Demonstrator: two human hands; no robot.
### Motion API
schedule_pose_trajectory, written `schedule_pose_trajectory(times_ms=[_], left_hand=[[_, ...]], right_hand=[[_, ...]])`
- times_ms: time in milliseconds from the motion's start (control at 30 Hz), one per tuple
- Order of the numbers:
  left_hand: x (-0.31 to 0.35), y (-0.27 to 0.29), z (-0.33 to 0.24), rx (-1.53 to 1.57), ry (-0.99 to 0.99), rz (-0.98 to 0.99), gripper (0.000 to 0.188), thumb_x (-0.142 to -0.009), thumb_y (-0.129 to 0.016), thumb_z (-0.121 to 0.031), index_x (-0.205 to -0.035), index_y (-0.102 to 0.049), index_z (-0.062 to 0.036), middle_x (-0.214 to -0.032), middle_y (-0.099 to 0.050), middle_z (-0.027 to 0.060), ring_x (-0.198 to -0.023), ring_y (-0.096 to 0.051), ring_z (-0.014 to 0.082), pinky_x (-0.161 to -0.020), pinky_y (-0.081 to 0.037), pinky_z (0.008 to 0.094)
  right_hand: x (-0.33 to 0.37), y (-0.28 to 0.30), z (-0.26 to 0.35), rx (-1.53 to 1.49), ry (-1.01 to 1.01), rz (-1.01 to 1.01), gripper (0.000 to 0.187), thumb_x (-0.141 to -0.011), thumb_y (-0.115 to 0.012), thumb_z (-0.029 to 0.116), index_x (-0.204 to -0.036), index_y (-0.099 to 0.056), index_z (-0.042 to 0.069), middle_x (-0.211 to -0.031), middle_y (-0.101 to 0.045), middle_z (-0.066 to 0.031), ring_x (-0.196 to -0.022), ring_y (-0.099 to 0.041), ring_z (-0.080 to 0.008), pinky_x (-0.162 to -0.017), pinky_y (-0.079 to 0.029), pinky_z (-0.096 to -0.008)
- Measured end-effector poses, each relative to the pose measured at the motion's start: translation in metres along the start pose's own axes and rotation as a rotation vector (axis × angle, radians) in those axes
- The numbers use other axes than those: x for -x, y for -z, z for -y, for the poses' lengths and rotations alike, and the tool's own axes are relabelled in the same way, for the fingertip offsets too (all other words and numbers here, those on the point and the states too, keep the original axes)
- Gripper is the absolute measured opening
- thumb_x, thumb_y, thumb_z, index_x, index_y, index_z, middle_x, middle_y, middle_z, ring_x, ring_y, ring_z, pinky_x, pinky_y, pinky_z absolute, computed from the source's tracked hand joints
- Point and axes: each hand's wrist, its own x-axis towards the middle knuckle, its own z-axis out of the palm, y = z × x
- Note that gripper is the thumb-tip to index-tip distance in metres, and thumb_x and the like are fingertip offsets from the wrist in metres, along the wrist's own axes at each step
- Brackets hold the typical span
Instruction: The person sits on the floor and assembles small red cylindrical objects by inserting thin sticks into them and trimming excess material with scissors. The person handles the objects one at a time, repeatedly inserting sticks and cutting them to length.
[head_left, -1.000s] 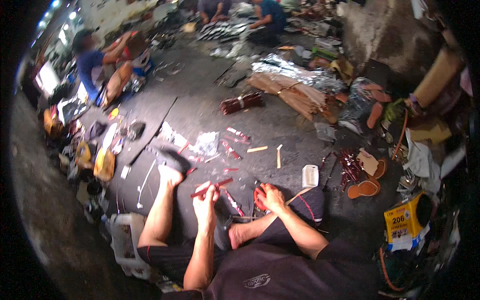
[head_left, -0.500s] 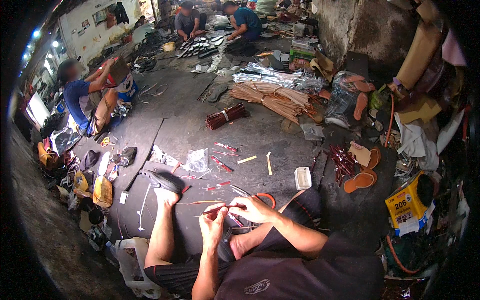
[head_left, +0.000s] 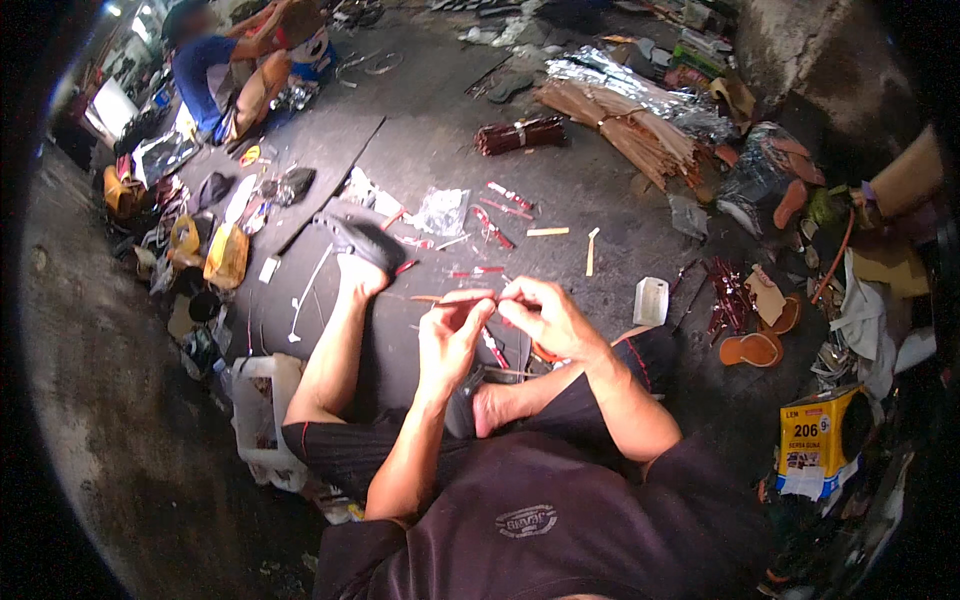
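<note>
Close to the body, the left hand (head_left: 450,347) and the right hand (head_left: 550,320) pinch a thin dark-red strip (head_left: 466,303) between their fingers, close together, so this piece looks mid-handling; an orange-red handle (head_left: 543,352) shows partly hidden beneath the right hand, its tool unclear; farther off, tan sandals (head_left: 751,350) lie beside a loose heap of dark-red straps (head_left: 733,292), perhaps worked already, red-and-white pieces (head_left: 494,229) lie scattered on the floor (head_left: 430,140), and beyond them a tied dark-red bundle (head_left: 520,136) appears unopened
</note>
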Motion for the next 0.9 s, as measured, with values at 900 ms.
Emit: schedule_pose_trajectory(times_ms=[900], left_hand=[[-0.001, 0.016, 0.038, 0.385, 0.046, 0.035, 0.039, -0.092, -0.066, -0.005, -0.129, -0.054, -0.0042, -0.100, -0.064, 0.0047, -0.090, -0.061, 0.0125, -0.084, -0.052, 0.0271]], right_hand=[[0.016, -0.036, -0.022, -0.169, 0.096, -0.181, 0.016, -0.092, -0.067, 0.016, -0.098, -0.066, 0.001, -0.091, -0.071, -0.0107, -0.087, -0.068, -0.0175, -0.076, -0.052, -0.0334]])
